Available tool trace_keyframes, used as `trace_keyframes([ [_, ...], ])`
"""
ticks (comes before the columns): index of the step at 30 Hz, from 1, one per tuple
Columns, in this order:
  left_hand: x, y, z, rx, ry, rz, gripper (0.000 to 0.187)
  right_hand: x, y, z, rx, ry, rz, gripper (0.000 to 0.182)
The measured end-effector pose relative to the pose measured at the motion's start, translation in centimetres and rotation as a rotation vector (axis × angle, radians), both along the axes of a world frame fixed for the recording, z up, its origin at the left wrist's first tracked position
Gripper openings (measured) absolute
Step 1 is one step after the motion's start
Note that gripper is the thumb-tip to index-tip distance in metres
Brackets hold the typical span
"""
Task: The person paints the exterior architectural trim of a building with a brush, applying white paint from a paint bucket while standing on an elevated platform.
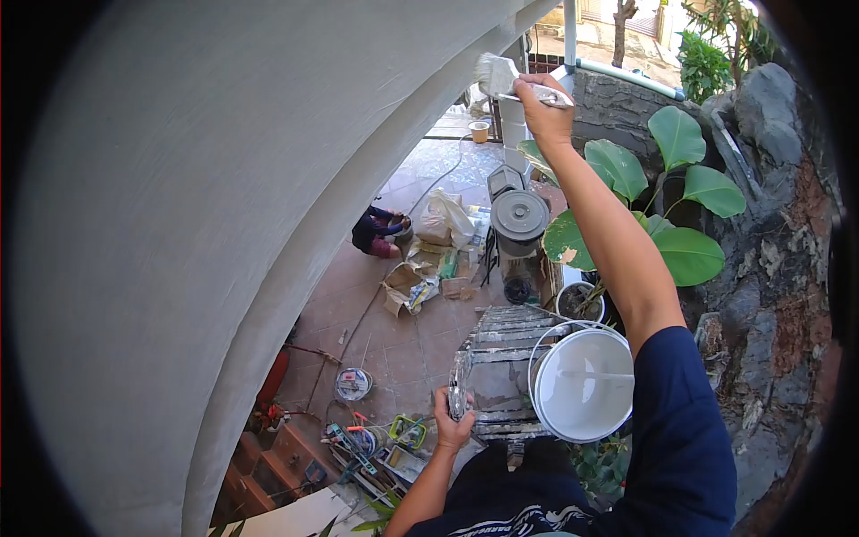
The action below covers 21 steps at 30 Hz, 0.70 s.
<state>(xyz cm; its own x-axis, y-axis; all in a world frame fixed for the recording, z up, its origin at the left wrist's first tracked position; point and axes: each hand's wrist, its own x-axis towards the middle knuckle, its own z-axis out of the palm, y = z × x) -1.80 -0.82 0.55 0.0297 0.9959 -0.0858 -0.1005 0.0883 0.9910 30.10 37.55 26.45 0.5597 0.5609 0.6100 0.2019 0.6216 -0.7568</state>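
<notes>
My right hand (546, 112) is raised at the top of the view, its fingers closed round the handle of a wide paintbrush (497, 75). The pale bristles point left, near the edge of the curved grey wall (206, 179). Lower down, my left hand (452, 422) is wrapped round the paint-spattered side rail (459, 380) of a ladder. Its rungs (512, 338) show just right of that hand. A white bucket (583, 385) with a wire handle is beside the ladder, below my right arm; a white surface shows inside it.
Far below, a person (378, 231) crouches on the tiled floor (394, 336) near bags (445, 219) and an open sack (412, 288). A lidded grey bin (519, 217) stands behind the ladder. Broad-leaved plants (689, 255) and rough rock (761, 349) border the right side. Tools (367, 447) lie lower left.
</notes>
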Motion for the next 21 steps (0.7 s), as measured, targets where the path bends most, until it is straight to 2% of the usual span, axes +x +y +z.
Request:
trace_keyframes([
  [2,-0.2,-0.1,-0.3,-0.004,0.007,-0.003,0.038,0.2,1.8,-0.8,-0.026,0.105,-0.025,0.013],
  [3,-0.1,0.0,-0.4,-0.003,0.007,-0.004,0.037,-1.2,0.2,0.2,-0.06,0.032,-0.115,0.01],
  [5,-0.1,0.3,-0.3,0.009,0.008,-0.008,0.037,-4.0,-1.3,-0.1,0.056,-0.062,-0.044,0.01],
  [6,0.0,0.1,-0.2,0.009,0.007,-0.008,0.036,-6.4,-3.6,0.1,0.175,-0.201,-0.049,0.01],
  [9,-0.2,0.2,-0.4,0.018,0.038,-0.012,0.035,-12.0,-13.5,2.4,0.251,-0.347,0.176,0.01],
  [11,0.1,0.4,0.0,0.021,0.046,-0.019,0.034,-13.7,-18.7,2.9,0.204,-0.365,0.52,0.008],
  [13,-0.2,0.4,-0.3,0.023,0.042,-0.036,0.035,-14.3,-21.2,3.5,0.309,-0.378,0.766,0.01],
  [14,-0.2,0.3,-0.1,0.006,0.034,-0.039,0.035,-14.0,-21.1,3.5,0.328,-0.396,0.762,0.013],
  [16,0.3,0.1,1.8,-0.094,-0.014,-0.023,0.035,-11.5,-19.0,3.4,0.284,-0.427,0.557,0.013],
  [17,0.2,0.3,1.3,-0.066,-0.009,-0.023,0.035,-9.7,-17.3,3.3,0.263,-0.444,0.456,0.013],
  [19,-0.1,0.3,-0.3,-0.015,-0.005,-0.015,0.035,-5.3,-12.4,2.4,0.3,-0.495,0.087,0.014],
  [21,-0.2,0.2,-0.4,0.013,0.025,-0.014,0.035,-1.4,-9.1,2.2,-0.014,-0.22,-0.013,0.013],
])
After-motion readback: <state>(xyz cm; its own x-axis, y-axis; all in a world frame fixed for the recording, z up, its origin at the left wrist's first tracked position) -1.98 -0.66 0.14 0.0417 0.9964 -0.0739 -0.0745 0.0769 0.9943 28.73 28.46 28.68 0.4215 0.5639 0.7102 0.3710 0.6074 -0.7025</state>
